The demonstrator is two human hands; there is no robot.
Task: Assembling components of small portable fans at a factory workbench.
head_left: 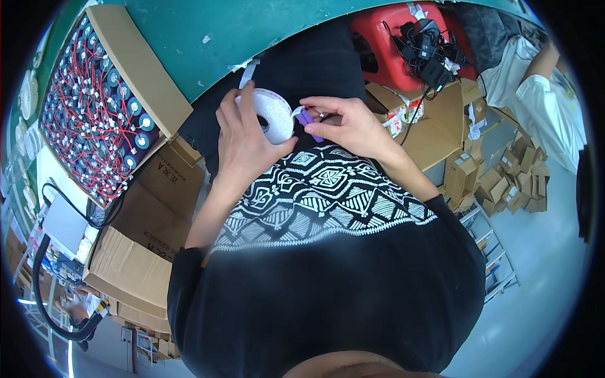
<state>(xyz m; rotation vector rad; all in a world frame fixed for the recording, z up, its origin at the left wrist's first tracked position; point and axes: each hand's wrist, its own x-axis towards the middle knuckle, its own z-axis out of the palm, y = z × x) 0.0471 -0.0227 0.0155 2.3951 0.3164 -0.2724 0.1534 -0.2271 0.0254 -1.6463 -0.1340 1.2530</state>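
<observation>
My left hand [244,129] is wrapped round a white roll of stickers or tape [277,114] with a dark core, held over my lap. Close beside the roll, my right hand [346,123] pinches a small purple piece [309,121], which looks like a wired battery cell. A short white strip shows between the roll and the purple piece; I cannot tell whether it joins both. A pale strip [249,72] hangs at the green table's edge, just beyond my left fingers.
At the left, a carton [142,60] holds many dark cells with red wires. The green table [208,38] curves across the far side. A red stool [384,28] bears black adapters [430,53]. Cardboard boxes [513,176] lie at right; another person's sleeve [542,107] shows there.
</observation>
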